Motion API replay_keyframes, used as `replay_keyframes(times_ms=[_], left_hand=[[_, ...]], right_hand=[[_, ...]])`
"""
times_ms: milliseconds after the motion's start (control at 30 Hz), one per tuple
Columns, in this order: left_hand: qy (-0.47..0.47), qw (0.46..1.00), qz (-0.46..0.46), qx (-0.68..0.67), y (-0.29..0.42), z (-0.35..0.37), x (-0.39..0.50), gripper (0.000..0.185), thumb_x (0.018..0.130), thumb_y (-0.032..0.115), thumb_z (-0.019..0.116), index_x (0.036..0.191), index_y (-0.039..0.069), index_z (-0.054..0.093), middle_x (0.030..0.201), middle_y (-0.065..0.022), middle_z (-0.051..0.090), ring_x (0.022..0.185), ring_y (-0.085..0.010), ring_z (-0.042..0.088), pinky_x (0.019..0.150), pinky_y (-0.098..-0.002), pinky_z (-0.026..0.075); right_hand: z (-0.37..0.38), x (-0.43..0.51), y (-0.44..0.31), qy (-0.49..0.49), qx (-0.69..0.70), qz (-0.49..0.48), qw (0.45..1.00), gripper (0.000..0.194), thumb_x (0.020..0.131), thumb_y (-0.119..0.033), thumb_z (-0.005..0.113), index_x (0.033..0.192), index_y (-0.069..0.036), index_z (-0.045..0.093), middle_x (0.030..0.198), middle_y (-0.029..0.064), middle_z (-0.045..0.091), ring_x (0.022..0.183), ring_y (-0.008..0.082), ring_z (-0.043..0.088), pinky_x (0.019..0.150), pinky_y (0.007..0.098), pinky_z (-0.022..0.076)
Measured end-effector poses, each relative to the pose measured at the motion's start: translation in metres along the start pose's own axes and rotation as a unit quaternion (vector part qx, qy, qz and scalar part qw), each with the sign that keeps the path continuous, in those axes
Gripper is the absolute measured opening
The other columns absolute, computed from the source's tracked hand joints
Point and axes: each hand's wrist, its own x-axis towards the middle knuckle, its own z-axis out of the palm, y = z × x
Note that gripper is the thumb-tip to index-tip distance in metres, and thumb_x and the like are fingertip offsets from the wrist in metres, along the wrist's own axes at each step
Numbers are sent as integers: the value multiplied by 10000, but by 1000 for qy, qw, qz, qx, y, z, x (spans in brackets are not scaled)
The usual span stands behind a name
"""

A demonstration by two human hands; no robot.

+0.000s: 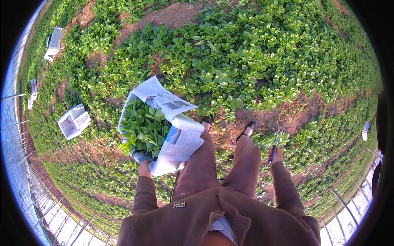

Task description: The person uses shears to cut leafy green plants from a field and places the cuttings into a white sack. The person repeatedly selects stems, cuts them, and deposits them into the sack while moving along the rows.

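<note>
My left hand [144, 168] grips the near edge of a newspaper-lined container [182, 150]. A mass of cut leafy greens [144, 127] fills it, and printed sheets fold outward over its rim on the right. The container hangs beside my left leg; what lies under the leaves is hidden. In my right hand [276, 154] is a knife [273, 149] with a dark handle, its thin blade directed away from me over the soil. That hand is held out to the right of my right leg.
Dense low leafy plants [252, 55] grow ahead in rows with bare soil [172, 15] between. A paper-lined box [74, 121] sits among plants at left, with another white box [54, 44] farther off. Metal poles [344, 203] and blue sheeting [12, 166] line the edges.
</note>
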Motion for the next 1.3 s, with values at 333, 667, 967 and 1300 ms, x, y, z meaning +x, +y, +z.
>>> replay_keyframes(times_ms=[333,667,967,1300], left_hand=[[155,975,-86,-133,-167,-57,-70,354,691,87,668,922,-163,575,887,-195,625,741,-290,633,659,-386,515],[202,937,-229,-167,-267,-77,-88,299,704,94,666,899,-121,594,864,-187,634,741,-305,639,669,-400,522],[159,939,-251,-171,-247,-78,-45,259,738,111,653,893,-91,604,862,-163,636,753,-290,635,681,-389,516],[227,939,-167,-197,-269,-35,-3,322,689,100,671,894,-137,596,870,-186,628,689,-287,620,652,-400,511]], right_hand=[[24,172,-99,-198,-142,-93,965,399,848,-201,663,1157,-24,484,711,30,583,555,90,524,467,220,411],[43,217,-121,-150,-248,-64,955,380,854,-129,646,1175,-35,466,754,42,562,572,112,527,479,237,431],[161,139,-119,-257,-312,-71,912,450,854,-166,663,1233,-31,462,740,34,574,613,105,563,486,231,424],[202,148,-124,-279,-276,-79,917,431,860,-117,657,1230,-58,444,870,51,587,711,111,579,605,233,478]])
